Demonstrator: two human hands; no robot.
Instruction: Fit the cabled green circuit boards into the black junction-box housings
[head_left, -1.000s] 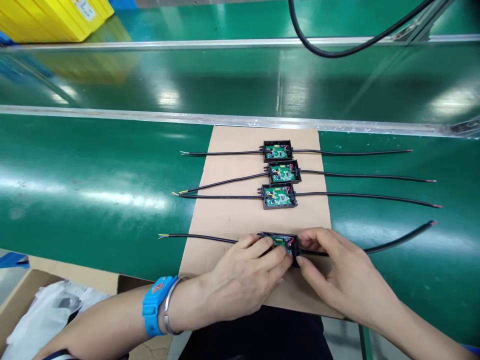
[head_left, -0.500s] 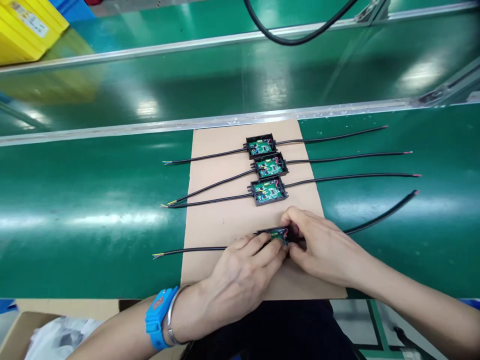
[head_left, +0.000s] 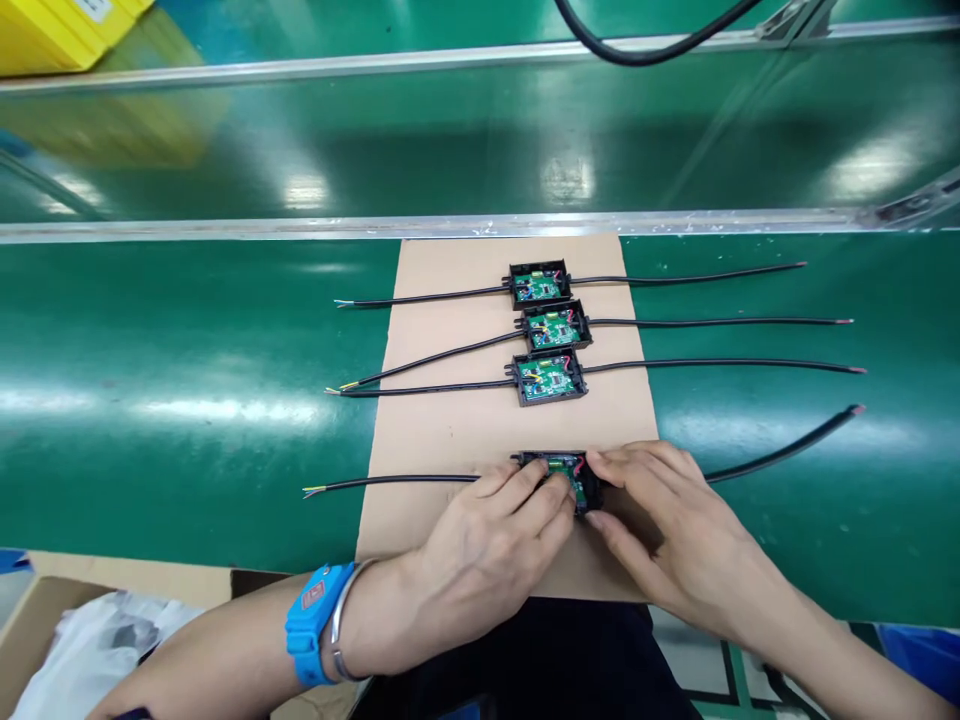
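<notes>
Nearest me on the cardboard sheet (head_left: pixel 420 430) lies a black case with a green circuit board (head_left: pixel 581 485), partly hidden by my hands. My left hand (head_left: pixel 495 545) rests over its left part, fingertips pressed on the board and case. The thumb and fingers of my right hand (head_left: pixel 667 520) are apart, touching the case's right end at its upper and lower corners. Cables run out on both sides. Farther up sit three similar open cases: a top one (head_left: pixel 540 285), a middle one (head_left: pixel 556 327) and a lower one (head_left: pixel 551 378), each with cables left and right.
The green table (head_left: pixel 187 400) ends behind at a metal rail (head_left: pixel 300 229). A yellow bin (head_left: pixel 52 35) stands at the back left, and a black cable (head_left: pixel 637 55) hangs at the top. Below the table at left is a cardboard box (head_left: pixel 30 620) with plastic bags.
My right hand has opened wider and drawn back slightly from the case's right end, showing more of the case. The camera view has shifted. My left hand keeps its hold.
</notes>
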